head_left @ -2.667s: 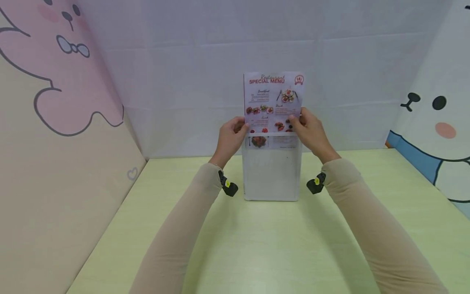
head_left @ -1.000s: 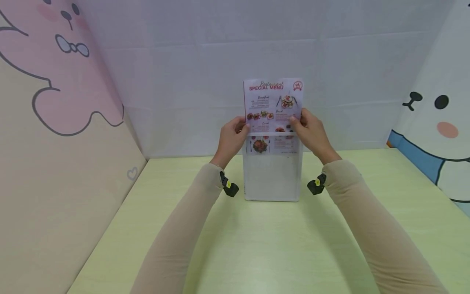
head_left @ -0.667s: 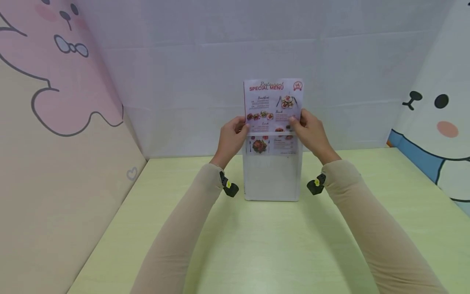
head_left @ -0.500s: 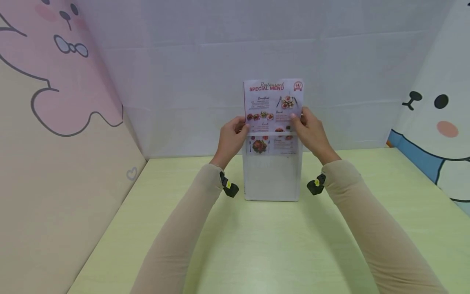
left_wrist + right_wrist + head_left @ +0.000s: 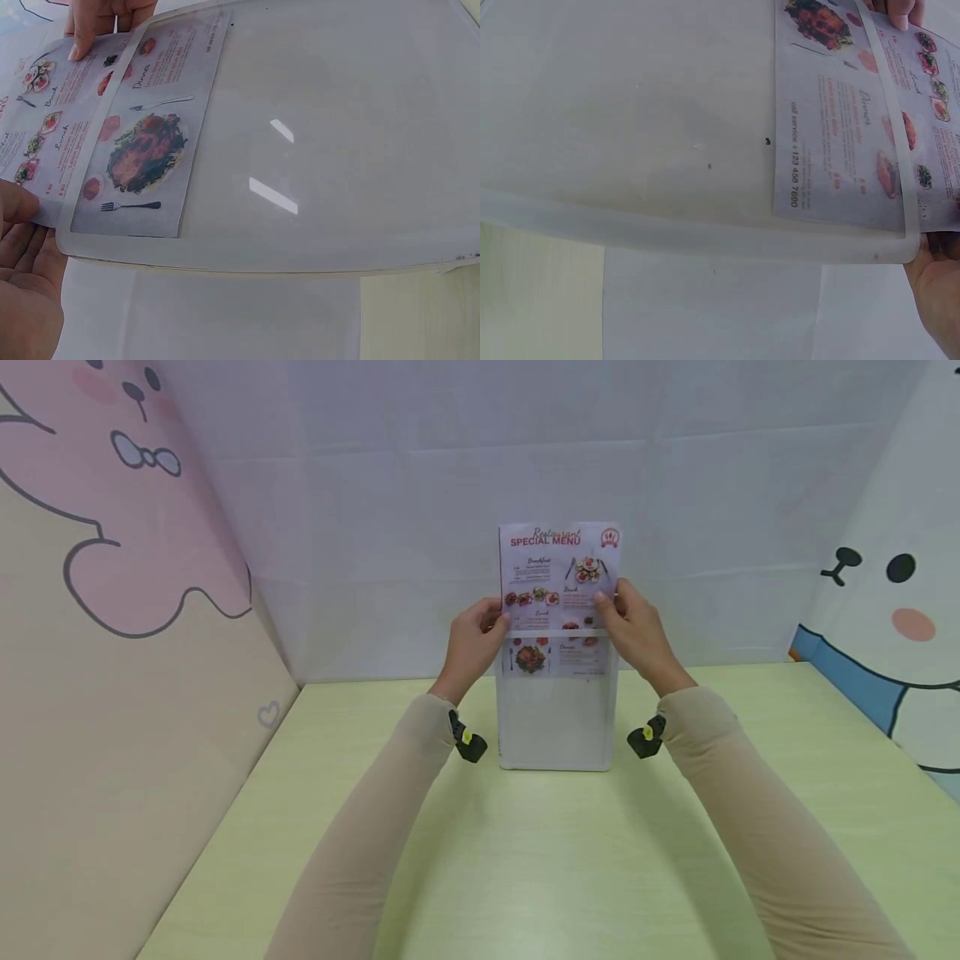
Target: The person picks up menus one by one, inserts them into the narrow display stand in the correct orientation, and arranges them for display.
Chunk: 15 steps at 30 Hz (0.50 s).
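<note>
A printed restaurant menu sheet point(image 5: 555, 578) has its lower part inside a clear, white-edged plastic holder point(image 5: 555, 727) that stands upright on the table. Its upper part sticks out above the holder's top rim. My left hand point(image 5: 471, 642) pinches the sheet's left edge just above that rim. On the opposite edge, a little higher, my right hand point(image 5: 639, 631) pinches the sheet with the thumb in front. In the left wrist view the menu's bottom edge point(image 5: 178, 225) lies a short way inside the holder. The right wrist view shows the same from the other side point(image 5: 840, 150), the fingers behind partly hidden.
The pale yellow-green table point(image 5: 555, 877) stretches out around the holder. Behind it hangs a white sheet-like backdrop point(image 5: 375, 552). Cartoon-printed panels flank the table, with a pink figure point(image 5: 142, 552) on the left and a white bear point(image 5: 892, 602) on the right.
Since the oldest frame the menu has slid down slightly deeper into the holder. Over the last second it stays nearly still; my right thumb has shifted slightly upward along the edge.
</note>
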Tool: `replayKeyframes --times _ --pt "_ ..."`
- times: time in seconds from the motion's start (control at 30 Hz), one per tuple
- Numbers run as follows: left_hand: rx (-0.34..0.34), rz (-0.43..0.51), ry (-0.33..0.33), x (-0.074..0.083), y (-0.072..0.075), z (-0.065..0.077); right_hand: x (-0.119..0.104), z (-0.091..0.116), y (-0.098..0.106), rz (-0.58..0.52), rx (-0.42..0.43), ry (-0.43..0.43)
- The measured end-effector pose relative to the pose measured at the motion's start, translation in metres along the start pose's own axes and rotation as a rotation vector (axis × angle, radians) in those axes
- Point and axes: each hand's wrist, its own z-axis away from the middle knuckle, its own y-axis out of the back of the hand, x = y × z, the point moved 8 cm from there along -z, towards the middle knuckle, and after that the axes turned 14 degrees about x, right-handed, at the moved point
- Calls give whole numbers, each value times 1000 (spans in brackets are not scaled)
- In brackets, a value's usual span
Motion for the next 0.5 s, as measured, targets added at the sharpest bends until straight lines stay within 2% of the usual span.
replayKeyframes --times 0.5 --pt "1 -1 -4 -1 2 -2 -3 1 -1 30 10 20"
